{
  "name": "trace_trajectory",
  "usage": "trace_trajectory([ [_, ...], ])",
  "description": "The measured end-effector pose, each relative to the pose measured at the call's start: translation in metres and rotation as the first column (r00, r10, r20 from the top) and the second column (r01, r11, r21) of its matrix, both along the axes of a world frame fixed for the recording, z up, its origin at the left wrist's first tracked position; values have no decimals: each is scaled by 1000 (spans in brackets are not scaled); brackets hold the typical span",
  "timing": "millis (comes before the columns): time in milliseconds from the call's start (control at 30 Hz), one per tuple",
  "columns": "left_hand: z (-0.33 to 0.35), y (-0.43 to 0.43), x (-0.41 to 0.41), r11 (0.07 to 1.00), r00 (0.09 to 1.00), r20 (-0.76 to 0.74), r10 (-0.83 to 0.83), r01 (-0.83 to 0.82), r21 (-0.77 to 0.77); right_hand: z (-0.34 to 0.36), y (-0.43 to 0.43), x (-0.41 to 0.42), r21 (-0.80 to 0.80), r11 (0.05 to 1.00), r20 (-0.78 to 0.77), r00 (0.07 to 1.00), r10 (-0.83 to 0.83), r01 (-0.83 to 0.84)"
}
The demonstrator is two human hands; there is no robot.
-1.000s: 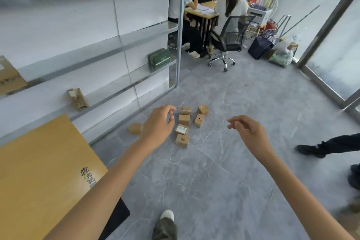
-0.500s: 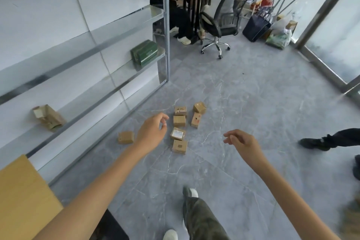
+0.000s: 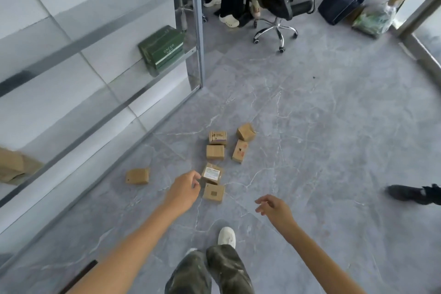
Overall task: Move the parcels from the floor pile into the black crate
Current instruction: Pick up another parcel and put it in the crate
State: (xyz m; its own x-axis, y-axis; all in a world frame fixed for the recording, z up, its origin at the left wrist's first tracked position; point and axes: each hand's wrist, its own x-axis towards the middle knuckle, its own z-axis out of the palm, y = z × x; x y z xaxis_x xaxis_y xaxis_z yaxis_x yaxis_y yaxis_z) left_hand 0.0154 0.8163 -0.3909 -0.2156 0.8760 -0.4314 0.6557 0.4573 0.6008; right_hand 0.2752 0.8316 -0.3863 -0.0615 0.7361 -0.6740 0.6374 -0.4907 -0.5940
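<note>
Seven small brown cardboard parcels [image 3: 215, 152] lie loose on the grey marbled floor [image 3: 310, 126], six bunched together and one stray parcel [image 3: 137, 176] nearer the metal shelving [image 3: 198, 31]. The white-labelled parcel [image 3: 212, 173] lies label up and skewed; the oblong parcel [image 3: 240, 151] has its long axis running away from the person. The left hand [image 3: 183, 192] hangs just beside the labelled one, fingers loosely curled round nothing, probably poised to take it. The right hand [image 3: 274, 205] hovers apart, fingers loosely spread, empty. No black crate shows
</note>
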Motion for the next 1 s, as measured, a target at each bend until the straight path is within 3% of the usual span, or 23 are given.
trace_trajectory([
  [167, -129, 49, -18, 986, 1000, 23, -6, 10, -164, -131, 50, -22, -154, 984, 31, 996, -82, 86],
  [400, -392, 100, -40, 929, 997, 48, 67, -44, -368, -399, 104, -58, -348, 932, 62, 995, -81, 97],
  [533, -542, 106, -42, 861, 991, 131, -15, 79, -502, -543, 124, -81, -481, 875, 17, 998, -55, 56],
  [633, -617, 104, -42, 786, 981, 164, -103, 182, -591, -621, 129, -96, -571, 820, -20, 999, 25, -32],
  [700, -649, 107, -43, 733, 960, 215, -179, 276, -622, -649, 137, -105, -591, 791, -65, 986, 153, -162],
  [733, -657, 111, -43, 719, 950, 255, -183, 306, -624, -655, 141, -108, -600, 786, -72, 989, 132, -148],
  [800, -657, 118, -43, 736, 934, 351, -62, 281, -616, -656, 147, -106, -612, 789, -54, 998, 30, -57],
  [867, -635, 122, -44, 779, 921, 381, 75, 184, -599, -635, 147, -99, -574, 813, -86, 994, 61, -99],
  [1000, -543, 131, -48, 836, 906, 389, 167, 79, -543, -529, 154, -86, -600, 797, -204, 953, -226, 60],
])
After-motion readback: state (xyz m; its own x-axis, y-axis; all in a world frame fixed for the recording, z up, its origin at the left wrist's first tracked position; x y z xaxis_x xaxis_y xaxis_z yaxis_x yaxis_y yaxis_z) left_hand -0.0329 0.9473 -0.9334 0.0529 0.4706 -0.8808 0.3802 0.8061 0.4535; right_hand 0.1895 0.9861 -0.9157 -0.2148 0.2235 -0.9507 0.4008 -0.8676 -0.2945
